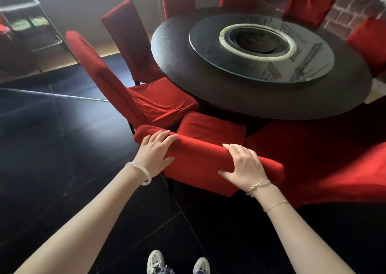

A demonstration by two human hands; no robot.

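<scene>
Near chair: the near chair (198,151), covered in red cloth, stood at 6 o'clock of the round worktop (173,50), its seat (211,127) tucked toward the rim and its back toward the person.
Left hand: the left hand (155,148) held the back's top edge near its 9 o'clock corner, fingers (165,134) folded over the top, thumb spread on the near face.
Right hand: the right hand (243,165) gripped the same edge toward 3 o'clock, fingers (236,148) curled over the top, thumb pressed on the near face.
Worktop edge: the dark rim overhung the seat's far end; whether they touched could not be told. A glass turntable (313,64) lay well inside the rim.
Neighbours: a left chair (146,98) at 10 o'clock stood just beside the seat; a right chair (334,158) at 3 o'clock crowded the back's corner.
Open room: dark tiled floor (52,148) spread wide from 7 to 9 o'clock, and behind toward the shoes (155,261) at 6 o'clock.
</scene>
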